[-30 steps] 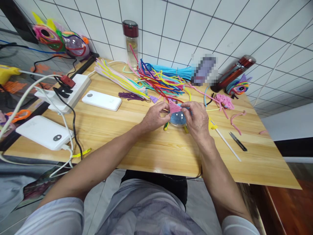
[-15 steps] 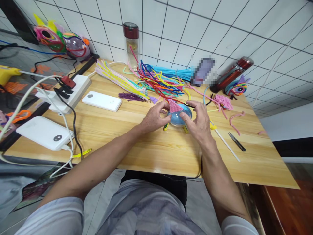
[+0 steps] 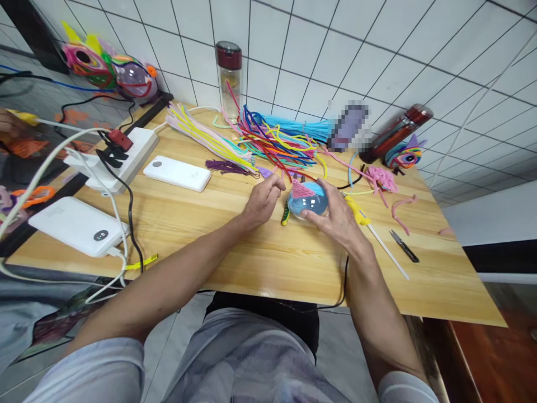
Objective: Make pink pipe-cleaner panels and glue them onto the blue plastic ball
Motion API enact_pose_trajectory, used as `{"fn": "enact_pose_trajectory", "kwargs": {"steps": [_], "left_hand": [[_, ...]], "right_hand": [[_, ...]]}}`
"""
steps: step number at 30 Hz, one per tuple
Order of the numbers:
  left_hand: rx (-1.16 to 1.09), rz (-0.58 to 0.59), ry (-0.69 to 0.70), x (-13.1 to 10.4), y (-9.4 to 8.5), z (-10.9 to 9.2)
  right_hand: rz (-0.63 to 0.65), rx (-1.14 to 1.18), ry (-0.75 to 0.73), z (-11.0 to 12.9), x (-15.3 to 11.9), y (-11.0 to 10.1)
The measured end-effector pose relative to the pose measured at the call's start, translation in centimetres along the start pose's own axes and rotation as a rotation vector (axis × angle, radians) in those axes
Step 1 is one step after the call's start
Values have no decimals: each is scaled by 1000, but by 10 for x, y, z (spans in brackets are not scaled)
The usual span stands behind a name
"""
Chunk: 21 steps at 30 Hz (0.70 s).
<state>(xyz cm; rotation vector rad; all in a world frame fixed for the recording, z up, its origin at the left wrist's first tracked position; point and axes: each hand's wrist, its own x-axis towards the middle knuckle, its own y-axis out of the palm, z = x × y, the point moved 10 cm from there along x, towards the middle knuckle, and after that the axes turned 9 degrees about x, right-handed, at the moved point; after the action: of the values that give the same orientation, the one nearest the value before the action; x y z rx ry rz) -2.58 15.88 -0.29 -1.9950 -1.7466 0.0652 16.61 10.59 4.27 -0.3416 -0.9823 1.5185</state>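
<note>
In my right hand [image 3: 342, 215] is a clear plastic ball [image 3: 308, 207], held from its right side with the thumb in front. Light blue pipe cleaner covers its upper part, and a pink ribbed triangle [image 3: 301, 189] lies on its upper left. My left hand [image 3: 264, 201] is just left of the ball, apart from it, its fingers curled together; whatever they may pinch is hidden. Pliers with green and yellow handles [image 3: 286, 214] lie between the hands, partly under the ball. Right of my right hand rests a yellow glue gun [image 3: 358, 210] with a white glue stick [image 3: 388, 251].
Behind the hands lies a heap of coloured pipe cleaners [image 3: 281, 140]. Snips [image 3: 404, 246] and pink pipe-cleaner pieces [image 3: 381, 179] are at right. White power banks [image 3: 177, 173], a power strip [image 3: 136, 154] and cables crowd the left. A glass bottle [image 3: 229, 78] stands by the wall.
My left hand has come off the ball and pink triangle, moving left and curling its fingers. My right hand now holds the ball alone. More of the yellow glue gun shows.
</note>
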Motion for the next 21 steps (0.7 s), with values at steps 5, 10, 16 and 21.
{"fn": "enact_pose_trajectory", "kwargs": {"steps": [5, 10, 16, 21], "left_hand": [[-59, 47, 182, -9, 12, -22], [-27, -5, 394, -21, 14, -40], [-9, 18, 545, -32, 15, -54], [5, 53, 533, -35, 15, -61]], "right_hand": [[17, 9, 0, -2, -1, 0], [1, 1, -40, 7, -4, -2], [75, -29, -104, 26, -12, -3], [125, -42, -34, 28, -15, -3]]}}
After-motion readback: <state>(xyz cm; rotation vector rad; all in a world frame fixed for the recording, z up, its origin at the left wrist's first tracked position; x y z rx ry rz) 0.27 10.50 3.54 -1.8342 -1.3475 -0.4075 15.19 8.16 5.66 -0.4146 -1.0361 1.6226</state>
